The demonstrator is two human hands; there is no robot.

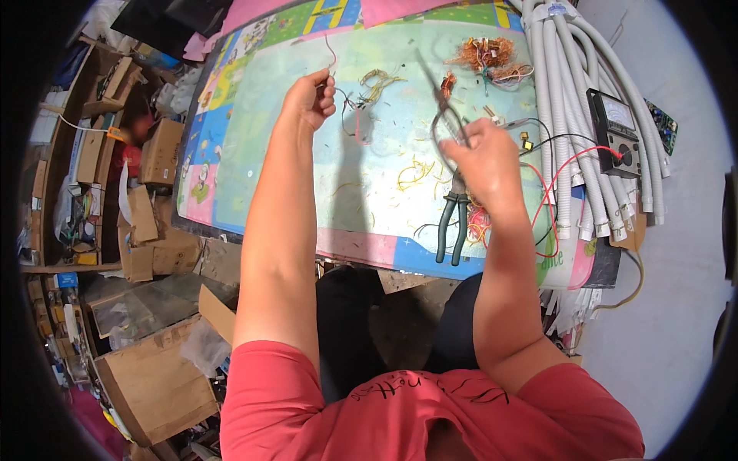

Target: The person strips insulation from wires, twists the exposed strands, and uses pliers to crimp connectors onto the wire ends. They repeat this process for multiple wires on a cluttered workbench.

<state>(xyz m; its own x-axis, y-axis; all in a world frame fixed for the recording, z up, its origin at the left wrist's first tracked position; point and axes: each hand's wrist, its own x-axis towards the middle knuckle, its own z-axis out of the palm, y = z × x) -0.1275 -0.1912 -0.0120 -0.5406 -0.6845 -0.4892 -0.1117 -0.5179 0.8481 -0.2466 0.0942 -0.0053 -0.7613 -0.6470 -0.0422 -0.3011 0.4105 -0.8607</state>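
Observation:
My left hand is closed in a pinch over the table mat. A thin reddish wire sticks up from its fingertips. Beside that hand, dark and pink leads with small dark ends lie near a coil of yellowish wires. In my right hand is a pair of scissors, its handle loops by the fingers and its long blades pointing up and left, smeared by motion. Below that hand lie pliers with dark green handles. Yellow wire scraps are scattered between my hands.
Tangled copper wire lies at the far right. An analog multimeter with red and black leads rests on grey conduit pipes along the right edge. Cardboard boxes and cluttered shelves stand at the left.

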